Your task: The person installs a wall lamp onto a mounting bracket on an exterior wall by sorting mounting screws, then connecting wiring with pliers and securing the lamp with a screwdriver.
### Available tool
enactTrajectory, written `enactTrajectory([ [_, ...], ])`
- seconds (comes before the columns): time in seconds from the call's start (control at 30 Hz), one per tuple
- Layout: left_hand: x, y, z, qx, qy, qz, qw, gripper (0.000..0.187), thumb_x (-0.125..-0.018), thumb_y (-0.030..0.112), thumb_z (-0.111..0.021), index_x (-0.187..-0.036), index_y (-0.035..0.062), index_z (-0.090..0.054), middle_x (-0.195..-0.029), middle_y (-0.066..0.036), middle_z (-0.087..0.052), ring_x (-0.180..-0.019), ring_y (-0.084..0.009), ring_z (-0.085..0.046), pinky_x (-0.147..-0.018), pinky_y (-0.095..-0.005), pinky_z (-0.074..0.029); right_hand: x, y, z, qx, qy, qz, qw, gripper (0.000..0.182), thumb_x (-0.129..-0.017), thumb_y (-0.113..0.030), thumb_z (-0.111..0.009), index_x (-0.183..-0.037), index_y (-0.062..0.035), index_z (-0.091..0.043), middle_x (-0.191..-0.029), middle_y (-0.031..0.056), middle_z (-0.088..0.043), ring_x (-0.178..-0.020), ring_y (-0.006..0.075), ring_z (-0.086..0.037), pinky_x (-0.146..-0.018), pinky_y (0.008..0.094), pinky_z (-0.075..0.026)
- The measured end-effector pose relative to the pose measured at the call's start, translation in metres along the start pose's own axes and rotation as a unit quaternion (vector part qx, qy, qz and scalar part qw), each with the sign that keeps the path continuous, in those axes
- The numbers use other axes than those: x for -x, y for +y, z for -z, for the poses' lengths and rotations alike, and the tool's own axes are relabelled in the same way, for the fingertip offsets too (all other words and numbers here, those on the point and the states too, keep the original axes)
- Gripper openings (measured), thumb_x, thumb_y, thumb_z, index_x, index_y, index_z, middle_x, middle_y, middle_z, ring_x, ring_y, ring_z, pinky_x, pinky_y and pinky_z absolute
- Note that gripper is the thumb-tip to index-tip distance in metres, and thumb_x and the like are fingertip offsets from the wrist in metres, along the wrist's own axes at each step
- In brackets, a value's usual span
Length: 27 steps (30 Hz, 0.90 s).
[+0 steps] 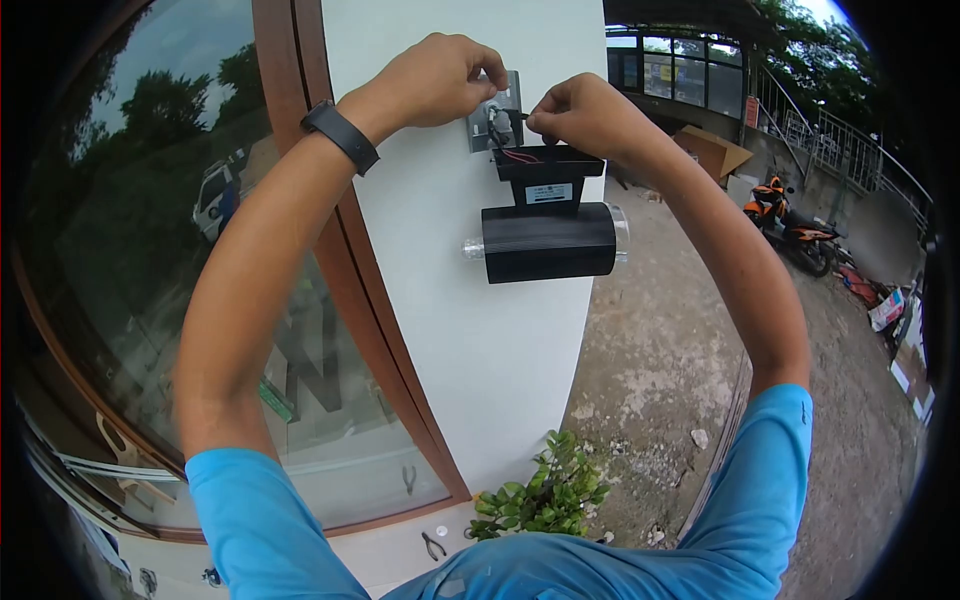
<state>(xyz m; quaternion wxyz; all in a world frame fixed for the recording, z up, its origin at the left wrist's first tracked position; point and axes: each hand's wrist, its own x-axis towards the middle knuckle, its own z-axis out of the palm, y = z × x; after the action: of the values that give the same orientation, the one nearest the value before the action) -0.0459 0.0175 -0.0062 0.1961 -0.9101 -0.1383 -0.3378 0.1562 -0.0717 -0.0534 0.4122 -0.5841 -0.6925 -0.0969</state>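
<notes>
A black cylindrical wall lamp (pixel 550 245) with clear ends hangs against the white wall, its square black base tilted open toward me. Thin red wires (pixel 520 157) show in that base. Above it, a metal mounting plate (pixel 480 135) is on the wall, with wiring bunched at its middle. My left hand (pixel 435 80), wearing a black wristband, has its fingers closed at the plate's upper left; what they hold is hidden. On the other side, my right hand (pixel 585 115) pinches a thin black strand at the wiring, just above the lamp base.
A brown-framed glass door (pixel 360 250) stands left of the wall. Pliers (pixel 433 546) lie on the ledge below, beside a leafy green plant (pixel 540 495). To the right are a dirt yard, an orange and black motorcycle (pixel 790 225) and a cardboard box (pixel 712 152).
</notes>
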Motion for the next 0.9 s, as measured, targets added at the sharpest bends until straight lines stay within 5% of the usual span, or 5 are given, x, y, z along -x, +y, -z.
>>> enactTrajectory([
  [0.2, -0.023, 0.018, -0.002, -0.059, -0.163, 0.027, 0.984, 0.032, -0.077, 0.012, -0.062, -0.107, 0.0125, -0.074, -0.097, -0.013, -0.074, -0.091, -0.0307, -0.07, -0.079, -0.0407, -0.055, -0.005, -0.001, -0.004, -0.001, -0.002, 0.0, 1.0, 0.021, -0.085, -0.017, -0.071, -0.088, 0.0032, -0.075, -0.073, 0.0122, -0.071, -0.063, 0.0175, -0.065, -0.063, 0.0314, -0.053],
  [0.33, -0.005, 0.012, 0.001, -0.02, 0.076, 0.088, 0.993, 0.028, -0.077, 0.009, -0.058, -0.101, 0.0058, -0.073, -0.079, -0.012, -0.069, -0.074, -0.0248, -0.067, -0.072, -0.0347, -0.053, -0.002, -0.005, -0.001, 0.004, -0.036, -0.025, 0.999, 0.026, -0.09, -0.021, -0.069, -0.096, 0.0037, -0.075, -0.077, 0.0092, -0.071, -0.068, 0.0148, -0.063, -0.072, 0.0296, -0.052],
  [0.47, 0.028, 0.001, -0.04, 0.118, 0.006, 0.075, 0.99, 0.03, -0.085, 0.028, -0.071, -0.1, 0.0029, -0.077, -0.083, -0.012, -0.073, -0.07, -0.0217, -0.067, -0.07, -0.0333, -0.054, -0.007, -0.002, 0.0, -0.066, -0.074, -0.057, 0.993, 0.025, -0.089, -0.021, -0.07, -0.097, 0.002, -0.076, -0.078, 0.0086, -0.07, -0.07, 0.0142, -0.061, -0.071, 0.0296, -0.051],
  [0.7, 0.021, 0.039, -0.046, 0.025, -0.001, 0.227, 0.974, 0.043, -0.073, 0.05, -0.083, -0.087, 0.009, -0.081, -0.075, -0.007, -0.074, -0.07, -0.0222, -0.071, -0.066, -0.0332, -0.055, -0.017, 0.004, -0.004, -0.097, -0.07, -0.066, 0.991, 0.025, -0.089, -0.02, -0.07, -0.096, 0.003, -0.076, -0.08, 0.0091, -0.071, -0.074, 0.0142, -0.062, -0.07, 0.0282, -0.051],
  [0.9, 0.025, 0.031, -0.059, 0.06, 0.019, 0.2, 0.978, 0.03, -0.075, 0.039, -0.077, -0.084, 0.0111, -0.08, -0.073, -0.005, -0.074, -0.066, -0.0212, -0.069, -0.063, -0.033, -0.054, -0.014, 0.01, -0.005, -0.087, -0.063, -0.056, 0.993, 0.023, -0.088, -0.021, -0.07, -0.087, 0.0013, -0.074, -0.075, 0.0062, -0.069, -0.067, 0.0123, -0.061, -0.065, 0.0279, -0.051],
])
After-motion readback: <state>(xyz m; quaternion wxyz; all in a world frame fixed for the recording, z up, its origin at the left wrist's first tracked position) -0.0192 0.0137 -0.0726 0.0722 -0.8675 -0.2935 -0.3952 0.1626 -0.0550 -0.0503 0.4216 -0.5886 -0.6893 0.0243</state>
